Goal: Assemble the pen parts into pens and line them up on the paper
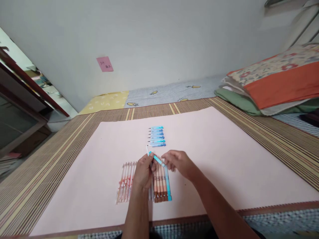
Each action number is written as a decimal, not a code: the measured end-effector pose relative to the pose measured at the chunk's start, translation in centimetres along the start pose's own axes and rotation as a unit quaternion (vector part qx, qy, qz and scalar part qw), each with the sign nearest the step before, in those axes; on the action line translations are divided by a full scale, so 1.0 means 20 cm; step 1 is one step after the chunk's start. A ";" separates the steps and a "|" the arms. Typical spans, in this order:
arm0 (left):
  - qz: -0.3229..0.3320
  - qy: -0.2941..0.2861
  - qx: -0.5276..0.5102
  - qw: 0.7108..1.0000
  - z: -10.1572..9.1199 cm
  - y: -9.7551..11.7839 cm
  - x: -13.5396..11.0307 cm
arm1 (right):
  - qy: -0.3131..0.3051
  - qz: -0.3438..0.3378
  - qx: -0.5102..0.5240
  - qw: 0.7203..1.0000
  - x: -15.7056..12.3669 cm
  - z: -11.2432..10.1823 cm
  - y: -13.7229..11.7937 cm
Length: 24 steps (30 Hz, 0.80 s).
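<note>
The blue pen [158,159] is held slantwise above the near row, its barrel pinched in the fingers of the left hand [144,171]; the right hand [178,162] curls by its lower end, though I cannot tell whether those fingers grip. It should be light and stiff, probably smooth enough to slip; the thin white stick [147,149] at its upper end looks more fragile, so the thick mid-barrel seems the safer hold. Beneath lie slim brown pens [159,186] and 1 light-blue pen [167,183], with glossy pink-and-white pens [126,181] to the left. Farther off, short blue pieces [157,135] with dark points lie stacked in parallel. All rest on a flat, matte pink sheet [211,149] over a ribbed, striped mat [259,143], with soft folded bedding [284,84] beyond.
</note>
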<state>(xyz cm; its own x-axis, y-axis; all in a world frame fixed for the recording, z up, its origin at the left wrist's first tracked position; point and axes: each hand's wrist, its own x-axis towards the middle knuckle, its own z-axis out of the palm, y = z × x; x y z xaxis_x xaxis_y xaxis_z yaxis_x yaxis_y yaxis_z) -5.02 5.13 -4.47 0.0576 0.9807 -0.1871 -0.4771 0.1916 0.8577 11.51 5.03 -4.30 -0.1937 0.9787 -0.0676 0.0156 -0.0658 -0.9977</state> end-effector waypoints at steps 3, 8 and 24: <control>-0.023 0.017 -0.079 0.996 0.00 0.02 0.00 | 0.130 -0.027 -0.087 0.987 0.04 -0.13 0.07; -0.022 0.021 -0.124 0.992 -0.01 0.03 0.01 | 0.149 -0.006 -0.351 0.924 0.05 -0.19 0.15; -0.027 0.042 -0.140 0.989 0.00 0.03 0.01 | 0.127 -0.052 -0.448 0.883 0.07 -0.13 0.19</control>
<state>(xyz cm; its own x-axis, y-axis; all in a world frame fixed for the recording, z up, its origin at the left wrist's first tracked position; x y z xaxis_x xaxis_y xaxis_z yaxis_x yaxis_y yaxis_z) -5.22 5.52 -4.08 0.0223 0.9603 -0.2782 -0.6997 0.2137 0.6817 13.78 6.68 -8.28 -0.0152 0.9899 0.1409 0.8031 0.0961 -0.5881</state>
